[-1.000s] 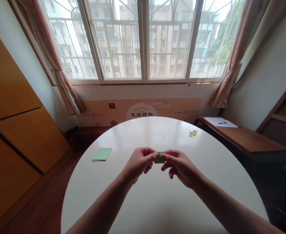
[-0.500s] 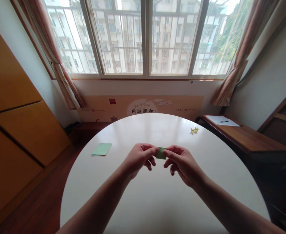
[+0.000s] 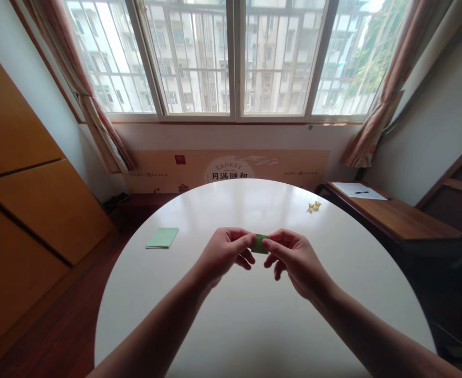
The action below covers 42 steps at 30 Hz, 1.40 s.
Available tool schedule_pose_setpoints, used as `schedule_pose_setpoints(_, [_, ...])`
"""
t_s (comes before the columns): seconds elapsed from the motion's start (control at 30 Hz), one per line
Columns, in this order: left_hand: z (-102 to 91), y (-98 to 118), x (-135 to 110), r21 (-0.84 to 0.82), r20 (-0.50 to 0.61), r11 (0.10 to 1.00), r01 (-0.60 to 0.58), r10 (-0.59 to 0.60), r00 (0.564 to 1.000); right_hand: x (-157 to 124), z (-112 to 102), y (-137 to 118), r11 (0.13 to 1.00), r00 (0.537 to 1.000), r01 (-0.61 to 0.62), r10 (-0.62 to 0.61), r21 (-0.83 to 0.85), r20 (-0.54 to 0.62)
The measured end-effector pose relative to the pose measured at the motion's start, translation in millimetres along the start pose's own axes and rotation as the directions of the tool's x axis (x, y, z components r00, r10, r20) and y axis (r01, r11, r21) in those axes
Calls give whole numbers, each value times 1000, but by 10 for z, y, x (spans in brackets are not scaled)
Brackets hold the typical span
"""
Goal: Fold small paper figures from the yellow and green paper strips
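Between both hands, above the middle of the white round table point(image 3: 231, 325), is a small folded piece of green paper point(image 3: 260, 244). My left hand point(image 3: 228, 252) pinches its left edge between thumb and index finger. On the other side, my right hand point(image 3: 290, 257) grips the right edge in the same way, its thumb lying on the front face. The other fingers of both hands curl loosely below. Parts of the paper are hidden under the thumbs, and its fine creases are hard to make out.
A stack of light green paper sheets point(image 3: 163, 238) lies on the table's left side. Small yellow folded paper pieces point(image 3: 314, 207) sit at the far right. Beyond the table's right edge, a wooden desk point(image 3: 408, 215) bears white paper point(image 3: 353, 191) with a pen.
Both hands stay on the green paper, with a slight shift of thumbs and fingers. The whole view has moved slightly, so the table and window appear a little higher.
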<state>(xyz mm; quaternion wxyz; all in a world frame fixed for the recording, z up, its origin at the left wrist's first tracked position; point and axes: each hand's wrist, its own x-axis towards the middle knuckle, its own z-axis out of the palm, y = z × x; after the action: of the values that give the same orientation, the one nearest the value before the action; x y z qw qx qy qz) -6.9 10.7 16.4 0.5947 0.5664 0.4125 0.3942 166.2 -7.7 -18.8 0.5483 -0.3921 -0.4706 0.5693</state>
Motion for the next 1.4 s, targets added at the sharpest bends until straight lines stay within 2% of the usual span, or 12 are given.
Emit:
schedule_pose_setpoints(0.27, [28, 14, -17, 47, 6, 998, -47, 47, 999, -15, 11, 17, 998, 998, 53, -54, -34, -13])
schedule_pose_setpoints(0.43, [50, -11, -25, 57, -27, 997, -49, 50, 998, -42, 18, 4, 996, 997, 69, -70, -61, -24])
schedule_pose_setpoints(0.63, [21, -27, 13, 13, -33, 1000, 20, -19, 999, -25, 5, -17, 999, 998, -49, 50, -4, 33])
schedule_pose_setpoints(0.83, [2, -14, 40, -11, -31, 994, 106, -106, 994, 11, -5, -12, 983, 980, -177, 173, 41, 95])
schedule_pose_setpoints(1.1, [-17, -15, 37, 22, -23, 993, 116, -115, 993, 20, -49, -12, 968, 946, -214, 240, -133, 219])
schedule_pose_setpoints(1.4, [-34, -55, 61, 45, -28, 991, 124, -123, 992, 14, -39, -2, 972, 955, -187, 214, -144, 206])
